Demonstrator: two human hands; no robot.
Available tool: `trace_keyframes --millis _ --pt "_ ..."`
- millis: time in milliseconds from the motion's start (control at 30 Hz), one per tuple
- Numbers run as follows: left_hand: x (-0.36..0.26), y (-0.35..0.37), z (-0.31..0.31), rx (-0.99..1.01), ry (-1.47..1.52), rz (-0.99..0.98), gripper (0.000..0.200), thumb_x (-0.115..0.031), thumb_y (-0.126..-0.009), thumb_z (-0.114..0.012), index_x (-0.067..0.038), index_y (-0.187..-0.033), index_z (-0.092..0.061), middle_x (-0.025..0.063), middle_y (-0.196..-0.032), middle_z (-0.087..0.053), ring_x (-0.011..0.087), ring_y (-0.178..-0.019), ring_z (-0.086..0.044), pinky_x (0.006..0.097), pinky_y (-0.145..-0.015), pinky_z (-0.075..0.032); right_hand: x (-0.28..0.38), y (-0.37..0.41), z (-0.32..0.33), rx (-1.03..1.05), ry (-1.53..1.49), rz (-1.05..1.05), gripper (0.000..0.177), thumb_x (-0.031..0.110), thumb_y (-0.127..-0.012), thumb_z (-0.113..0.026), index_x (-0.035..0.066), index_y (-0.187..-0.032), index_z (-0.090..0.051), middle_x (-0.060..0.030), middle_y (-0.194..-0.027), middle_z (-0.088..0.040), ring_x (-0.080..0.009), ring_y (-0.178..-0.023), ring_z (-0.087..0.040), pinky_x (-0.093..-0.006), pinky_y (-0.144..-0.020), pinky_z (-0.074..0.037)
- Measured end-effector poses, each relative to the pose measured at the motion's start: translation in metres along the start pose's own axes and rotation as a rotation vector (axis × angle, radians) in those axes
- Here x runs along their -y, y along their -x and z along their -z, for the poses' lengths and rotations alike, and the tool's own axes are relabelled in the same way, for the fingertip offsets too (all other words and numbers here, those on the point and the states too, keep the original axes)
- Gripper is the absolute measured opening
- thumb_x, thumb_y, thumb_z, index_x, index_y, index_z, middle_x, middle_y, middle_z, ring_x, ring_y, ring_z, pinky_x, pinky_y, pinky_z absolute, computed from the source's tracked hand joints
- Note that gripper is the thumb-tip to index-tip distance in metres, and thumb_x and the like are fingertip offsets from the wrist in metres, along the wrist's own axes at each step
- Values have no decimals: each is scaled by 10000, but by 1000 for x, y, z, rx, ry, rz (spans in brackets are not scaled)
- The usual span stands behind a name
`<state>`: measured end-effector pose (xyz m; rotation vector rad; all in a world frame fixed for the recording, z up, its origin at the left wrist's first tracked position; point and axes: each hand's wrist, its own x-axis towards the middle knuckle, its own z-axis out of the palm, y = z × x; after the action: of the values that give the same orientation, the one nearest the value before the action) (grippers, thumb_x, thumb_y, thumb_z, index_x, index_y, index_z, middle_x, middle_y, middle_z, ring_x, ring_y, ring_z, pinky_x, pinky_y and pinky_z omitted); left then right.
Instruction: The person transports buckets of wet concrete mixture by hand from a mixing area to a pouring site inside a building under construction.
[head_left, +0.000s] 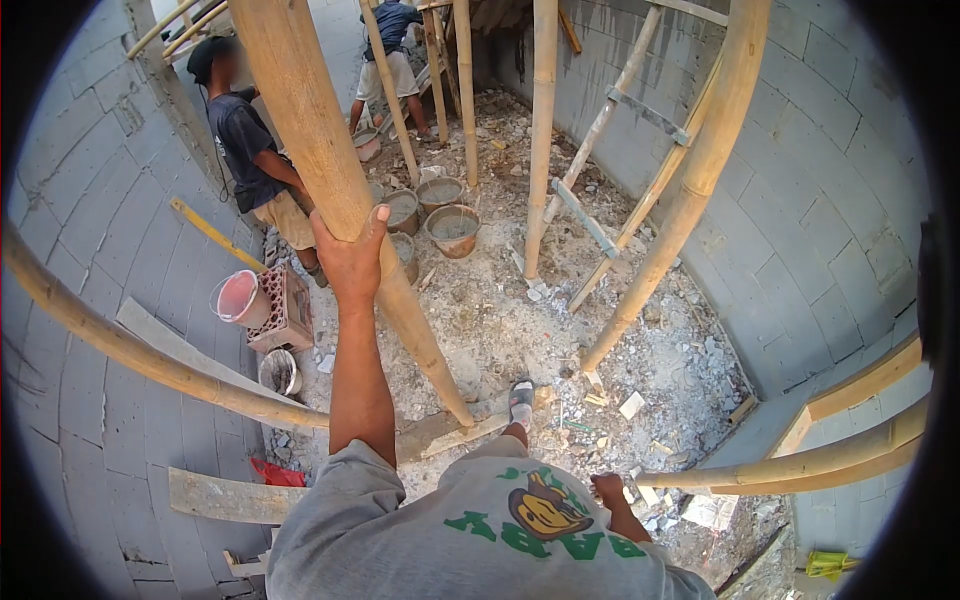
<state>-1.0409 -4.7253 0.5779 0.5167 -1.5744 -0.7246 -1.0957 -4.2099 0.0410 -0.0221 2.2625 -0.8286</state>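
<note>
Right hand (607, 488) low, left hand (348, 262) round a big pole (300, 110).
I can't tell if the right hand grips. A firm left palm should keep the big pole steady. It looks smooth, yellow-brown and tilted, its foot by a board (425, 438). Past it are buckets (455, 246).

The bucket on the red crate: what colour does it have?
The bucket is pink, seen best in the head view.
</note>
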Motion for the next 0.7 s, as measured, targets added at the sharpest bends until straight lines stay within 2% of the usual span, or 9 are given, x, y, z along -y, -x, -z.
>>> trace_keyframes --millis 133,200,233,300,400,533,600,633,700 --pt "-10 1 1 -4 -33 28 526 -285 -654 -702 12 -998 -437 103 -883 -523 175 -797 -508 274 -723 -403 1 1 -1 -45 49 26 257 192 -684 -592 -62 -651 -572 -132 -589 -570 -211 -473 -542 -313 -429 -447" --pt "-4 1 0 -5 38 32 521 -272 -635 -722 -2 -968 -425 102 -881 -521 178 -794 -509 279 -715 -407 14 12 5 7 -50 -136 193 173 -712 -553 -17 -713 -590 -132 -616 -587 -231 -518 -566 -333 -479 -462" --pt "-5 0 -1 -4 38 32 521 -272 -635 -722 -2 -968 -425 102 -881 -521 178 -794 -509 279 -715 -407 15 13 6 7 -51 -136 193 173 -712 -553 -17 -713 -590 -132 -616 -587 -231 -518 -566 -333 -479 -462" --pt "-6 1 0 -1 40 27 511 -265 -638 -720 0 -961 -425 95 -874 -517 170 -787 -505 276 -714 -405 15 17 10 -2 757 417 151 157 -736 -498 54 -779 -600 -131 -668 -599 -249 -599 -588 -353 -565 -468" --pt "-2 0 -2 -5 57 17 503 -263 -641 -718 1 -953 -425 92 -869 -516 166 -779 -504 273 -710 -406 38 32 19 68 935 508 166 164 -746 -458 109 -810 -600 -123 -704 -598 -260 -662 -590 -357 -630 -460" --pt "-4 0 -1 2 44 9 497 -260 -644 -717 1 -950 -424 91 -871 -516 165 -779 -504 272 -705 -407 12 8 2 3 877 502 170 174 -747 -463 101 -813 -602 -126 -717 -599 -263 -661 -589 -348 -617 -463" --pt "-4 0 -1 2 44 31 494 -262 -645 -716 -1 -947 -425 90 -868 -515 164 -778 -504 272 -700 -408 8 -1 -5 51 606 158 178 195 -752 -459 105 -808 -603 -131 -750 -598 -269 -694 -585 -357 -632 -459" --pt "-6 0 -1 1 43 31 494 -262 -645 -716 -1 -947 -425 90 -868 -515 164 -778 -504 272 -700 -408 4 -3 -4 52 607 158 178 195 -752 -459 105 -808 -603 -131 -750 -598 -269 -694 -585 -357 -632 -459" --pt "-9 0 -1 5 56 28 495 -264 -644 -718 -4 -948 -427 88 -865 -515 164 -780 -504 271 -701 -407 16 9 4 52 795 325 190 216 -754 -456 102 -795 -603 -135 -771 -596 -275 -727 -581 -373 -662 -452"
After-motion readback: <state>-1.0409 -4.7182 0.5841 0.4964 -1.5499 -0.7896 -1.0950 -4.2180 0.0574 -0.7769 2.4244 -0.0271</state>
